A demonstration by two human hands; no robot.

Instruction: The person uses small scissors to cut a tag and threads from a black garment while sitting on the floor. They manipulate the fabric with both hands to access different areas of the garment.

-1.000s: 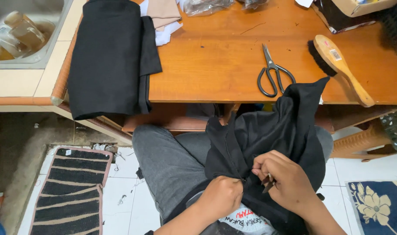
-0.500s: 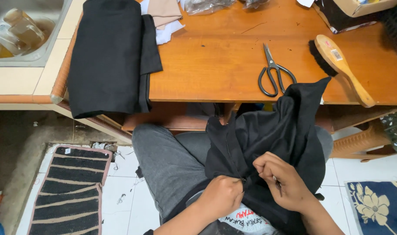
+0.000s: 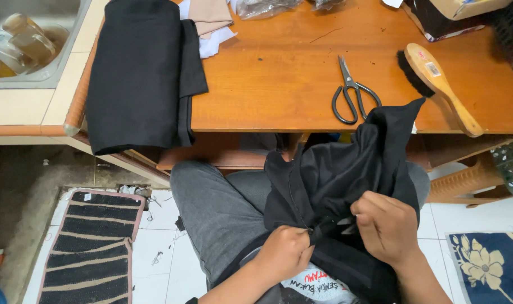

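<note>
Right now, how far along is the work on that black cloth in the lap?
Done: hard to tell, no finished seam shows. In hand: the left hand and right hand pinch the black garment along one edge on the lap. Left: the scissors and brush lie untouched on the table, beside folded black fabric.

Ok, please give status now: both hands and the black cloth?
Left hand pinching black cloth at a seam, grip shut. Right hand shut on same cloth, over lap. Scissors and brush on table, untouched. Nothing in the way.
</note>
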